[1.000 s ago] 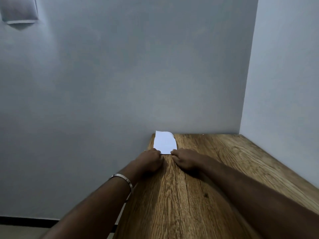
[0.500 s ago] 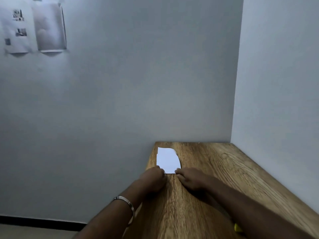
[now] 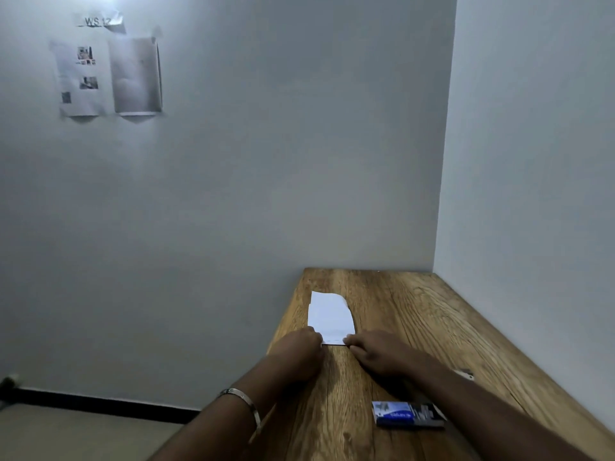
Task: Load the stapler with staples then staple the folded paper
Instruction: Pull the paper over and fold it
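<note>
Two hands at near edge of folded paper (image 3: 330, 315) on wooden table (image 3: 416, 314): left hand (image 3: 299, 347) pinching near-left corner, right hand (image 3: 376, 352) pinching near-right corner, hands apart. Row of staples faintly visible along near edge. Blue staple box (image 3: 407, 414) lying flat nearer the viewer, beside right forearm. Metal bracelet (image 3: 244, 402) on left wrist. Printed sheets (image 3: 106, 78) taped to wall, upper left.

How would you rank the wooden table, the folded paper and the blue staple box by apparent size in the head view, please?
1. wooden table, by far the largest.
2. folded paper.
3. blue staple box; it looks close to the paper, but lies nearer the camera, so this order is unsure.
</note>
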A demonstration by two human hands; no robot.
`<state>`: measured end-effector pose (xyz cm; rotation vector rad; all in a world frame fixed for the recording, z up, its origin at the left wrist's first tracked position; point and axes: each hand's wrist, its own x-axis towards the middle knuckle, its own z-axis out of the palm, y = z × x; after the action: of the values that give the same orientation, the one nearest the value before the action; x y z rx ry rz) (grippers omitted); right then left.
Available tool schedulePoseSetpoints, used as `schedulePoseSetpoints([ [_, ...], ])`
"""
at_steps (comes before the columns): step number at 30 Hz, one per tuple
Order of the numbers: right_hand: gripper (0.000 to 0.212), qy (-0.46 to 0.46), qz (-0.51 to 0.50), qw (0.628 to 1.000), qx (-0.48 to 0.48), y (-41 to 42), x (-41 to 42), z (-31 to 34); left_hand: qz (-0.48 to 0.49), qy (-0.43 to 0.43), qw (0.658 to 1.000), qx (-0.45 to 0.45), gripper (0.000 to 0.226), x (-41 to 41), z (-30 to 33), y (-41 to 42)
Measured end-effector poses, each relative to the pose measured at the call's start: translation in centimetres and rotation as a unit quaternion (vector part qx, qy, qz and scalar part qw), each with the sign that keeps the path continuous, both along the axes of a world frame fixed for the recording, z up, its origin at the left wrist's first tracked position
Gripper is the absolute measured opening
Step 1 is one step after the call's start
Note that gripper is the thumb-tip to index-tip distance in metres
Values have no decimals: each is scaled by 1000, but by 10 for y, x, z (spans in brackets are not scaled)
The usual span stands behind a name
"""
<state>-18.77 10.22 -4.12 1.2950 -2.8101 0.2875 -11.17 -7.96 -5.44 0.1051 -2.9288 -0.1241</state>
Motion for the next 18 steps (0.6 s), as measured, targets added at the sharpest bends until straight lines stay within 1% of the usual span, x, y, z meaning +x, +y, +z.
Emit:
schedulePoseSetpoints([
  [11,28,61,46,997,-22,26,47,10,-17,-20,997,-66,26,47,9,21],
  [15,32,58,47,997,-30,27,49,10,-33,-1,999,-39,28,50,9,19],
  [18,42,47,35,997,-52,28,49,8,-49,36,998,-16,33,51,5,13],
])
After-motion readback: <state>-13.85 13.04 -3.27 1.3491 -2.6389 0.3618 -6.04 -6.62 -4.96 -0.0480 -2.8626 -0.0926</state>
